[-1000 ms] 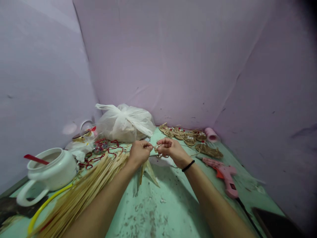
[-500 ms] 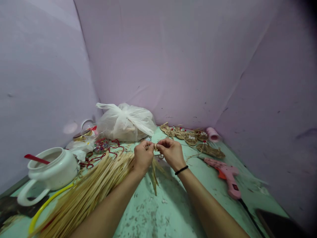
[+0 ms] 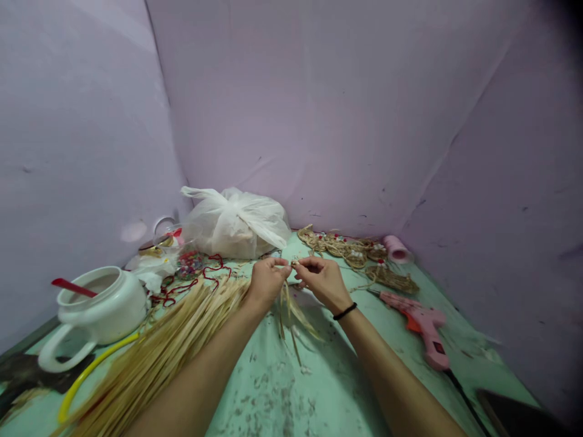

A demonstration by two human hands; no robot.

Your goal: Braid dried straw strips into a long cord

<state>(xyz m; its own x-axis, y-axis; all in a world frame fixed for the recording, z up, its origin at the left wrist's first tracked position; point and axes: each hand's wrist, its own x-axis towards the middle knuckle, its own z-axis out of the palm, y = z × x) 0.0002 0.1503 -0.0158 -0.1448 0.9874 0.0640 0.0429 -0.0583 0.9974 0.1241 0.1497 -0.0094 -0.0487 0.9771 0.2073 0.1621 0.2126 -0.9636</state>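
Note:
My left hand point(image 3: 266, 281) and my right hand point(image 3: 321, 280) meet over the pale green table point(image 3: 282, 388), fingertips pinched together on a small woven straw piece point(image 3: 291, 265). Loose ends of straw strips point(image 3: 294, 315) hang down from it onto the table. A black band circles my right wrist. A big bundle of dry straw strips point(image 3: 159, 346) lies under my left forearm.
A white pot with a red spoon point(image 3: 98, 306) and a yellow tube point(image 3: 88, 376) sit at the left. A tied white plastic bag point(image 3: 234, 221), beads and red cord point(image 3: 191, 273) lie behind. Finished straw ornaments point(image 3: 355, 255), a pink spool point(image 3: 395, 249) and a pink glue gun point(image 3: 421, 325) are at the right.
Both hands stayed pinched on the straw piece and shifted slightly up and right. The hanging strip ends swung and spread further right across the table.

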